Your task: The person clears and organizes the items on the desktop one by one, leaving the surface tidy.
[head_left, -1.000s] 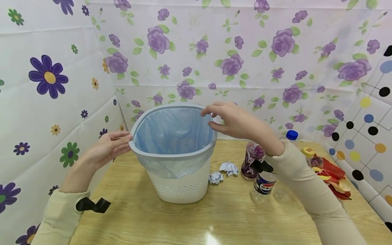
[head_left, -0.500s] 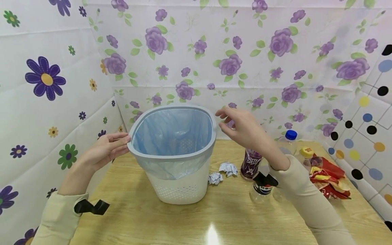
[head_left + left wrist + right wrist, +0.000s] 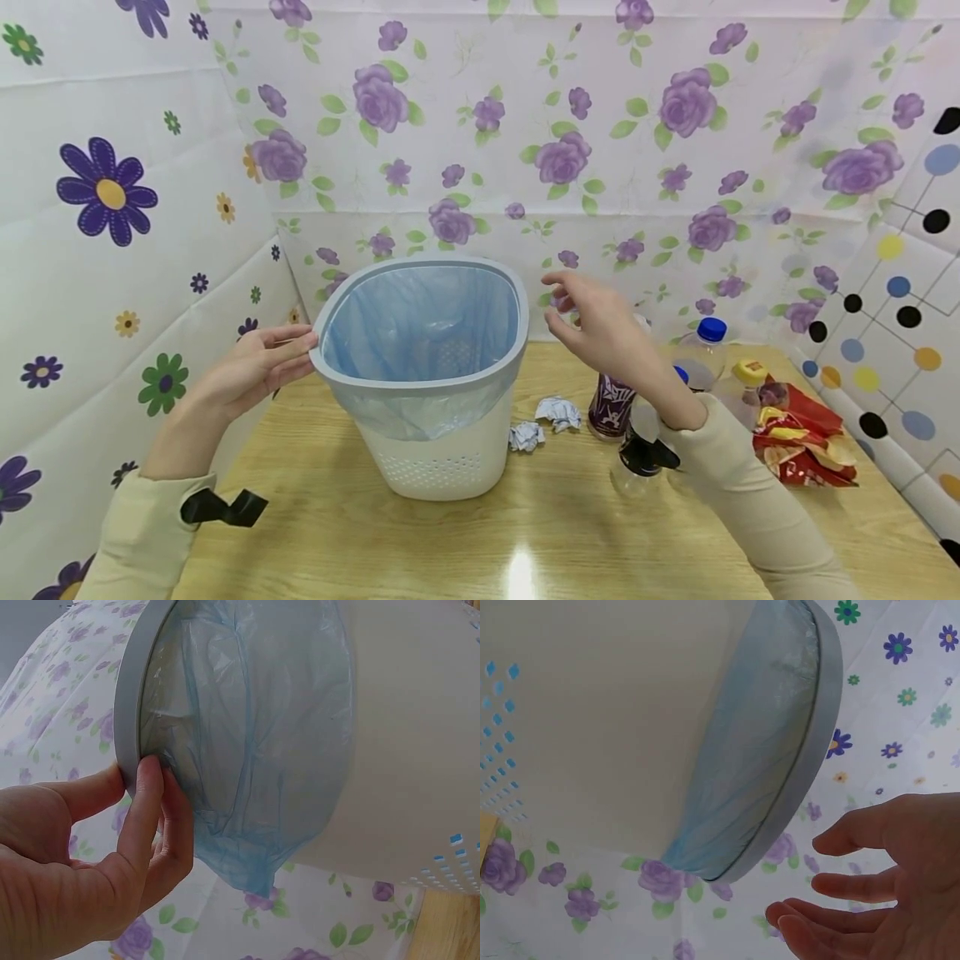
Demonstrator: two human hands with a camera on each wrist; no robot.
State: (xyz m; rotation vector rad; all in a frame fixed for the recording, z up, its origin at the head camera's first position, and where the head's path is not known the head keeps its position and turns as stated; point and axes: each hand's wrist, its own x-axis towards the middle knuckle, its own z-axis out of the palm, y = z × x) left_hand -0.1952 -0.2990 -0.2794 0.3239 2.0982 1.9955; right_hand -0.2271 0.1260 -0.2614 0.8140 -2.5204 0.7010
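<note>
A white trash bin [image 3: 442, 454] with a perforated lower wall stands on the table. Its blue plastic liner [image 3: 420, 325] covers the inside and is folded outward under a grey rim ring [image 3: 427, 384]. At the bin's left edge, my left hand [image 3: 255, 367] pinches the rim ring; in the left wrist view its thumb is on the ring [image 3: 131, 712] and its fingertips lie against the ring's lower edge by the liner. My right hand [image 3: 600, 321] hovers apart from the bin's right side, fingers loosely bent and holding nothing, as the right wrist view [image 3: 870, 877] also shows.
Two crumpled paper balls [image 3: 558, 412] lie right of the bin. Beyond them stand a purple-labelled bottle [image 3: 609, 408] and clear bottles, one blue-capped [image 3: 711, 330], partly hidden by the right arm. Red snack packaging [image 3: 806, 442] lies at the table's right. Floral sheets hang behind and at the left.
My right hand has moved away from the bin's right rim, to the right and slightly down. The left hand stays on the left edge, and the bin stands in place.
</note>
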